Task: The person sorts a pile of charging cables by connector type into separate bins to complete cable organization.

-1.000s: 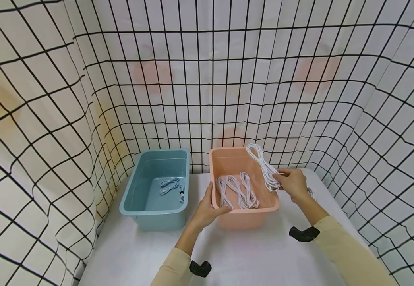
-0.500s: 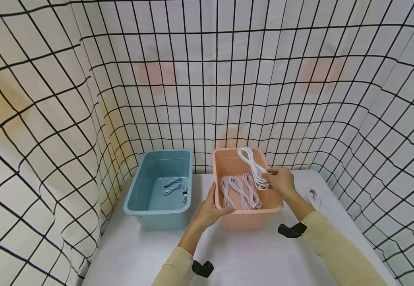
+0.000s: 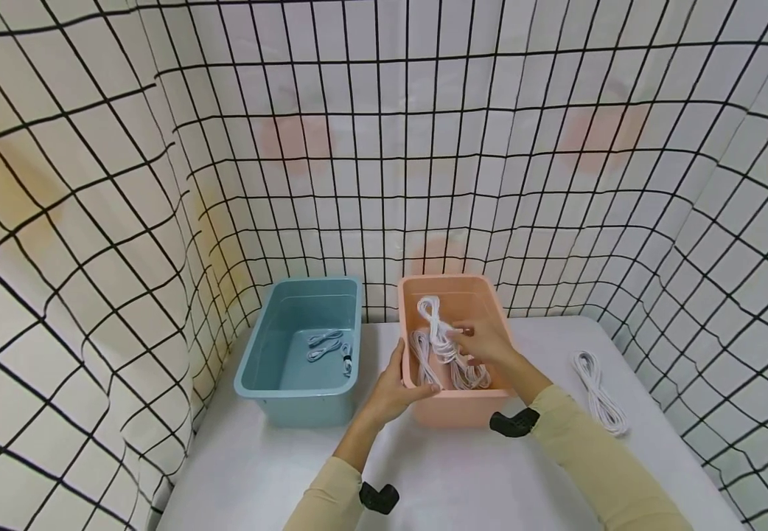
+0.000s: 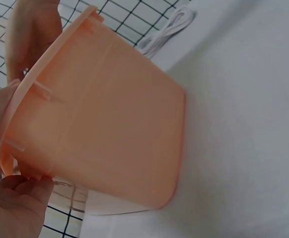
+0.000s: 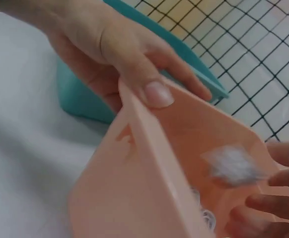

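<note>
My left hand grips the near left corner of a peach plastic bin; in the right wrist view the thumb lies over its rim. My right hand is inside the bin, its fingers spread in the right wrist view. Just beyond those fingers is a blurred bundle of white cable, which looks loose from them. In the head view that white cable bundle lies slanted above other coiled white cables on the bin's floor. The right hand partly covers them.
A blue-green bin stands to the left, with several small grey cables inside. Another white cable bundle lies on the white table at the right. Black wire mesh surrounds the back and sides.
My right hand has moved left and down into the peach bin with the white cable bundle, and its fingers have loosened. The left hand stays on the bin's corner.
</note>
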`<control>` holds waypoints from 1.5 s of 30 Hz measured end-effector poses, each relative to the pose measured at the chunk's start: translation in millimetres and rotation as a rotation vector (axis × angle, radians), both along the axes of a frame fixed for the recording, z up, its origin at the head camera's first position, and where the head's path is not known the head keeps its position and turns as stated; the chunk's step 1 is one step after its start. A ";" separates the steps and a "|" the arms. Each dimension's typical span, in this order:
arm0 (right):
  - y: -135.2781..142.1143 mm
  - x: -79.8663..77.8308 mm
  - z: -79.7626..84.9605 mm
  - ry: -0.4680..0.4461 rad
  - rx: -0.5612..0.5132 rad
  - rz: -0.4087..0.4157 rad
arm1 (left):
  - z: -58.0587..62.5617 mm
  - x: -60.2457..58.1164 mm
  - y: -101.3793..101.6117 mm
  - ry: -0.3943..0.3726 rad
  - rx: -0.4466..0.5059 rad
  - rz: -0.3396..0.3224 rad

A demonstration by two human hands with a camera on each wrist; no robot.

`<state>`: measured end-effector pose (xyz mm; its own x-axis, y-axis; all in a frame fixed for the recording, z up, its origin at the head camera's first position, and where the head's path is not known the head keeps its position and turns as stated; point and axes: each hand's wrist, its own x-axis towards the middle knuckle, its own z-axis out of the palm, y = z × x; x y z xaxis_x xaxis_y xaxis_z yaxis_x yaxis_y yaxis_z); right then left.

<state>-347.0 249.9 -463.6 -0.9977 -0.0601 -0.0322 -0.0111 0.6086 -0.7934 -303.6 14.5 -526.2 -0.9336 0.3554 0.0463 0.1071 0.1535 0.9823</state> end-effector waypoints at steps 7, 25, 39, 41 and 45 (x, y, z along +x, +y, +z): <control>12.6 6.0 0.3 0.033 0.130 0.098 | 0.8 -0.6 1.7 0.019 -0.026 0.000; 47.8 25.4 13.4 -0.031 0.050 -0.011 | -2.2 1.8 0.4 0.033 0.042 -0.019; 62.0 30.7 28.3 -0.046 0.061 -0.043 | 1.2 3.1 0.4 0.014 0.054 -0.014; 65.4 31.0 29.5 -0.045 0.052 -0.049 | 1.5 3.0 0.7 0.016 0.051 -0.014; 73.4 31.7 30.1 -0.042 0.047 -0.062 | 2.2 2.8 1.5 0.017 0.048 -0.012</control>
<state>-315.4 323.3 -433.5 -0.9971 0.0043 -0.0756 0.0606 0.6438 -0.7628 -300.8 16.0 -524.0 -0.9282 0.3635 0.0798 0.1258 0.1048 0.9865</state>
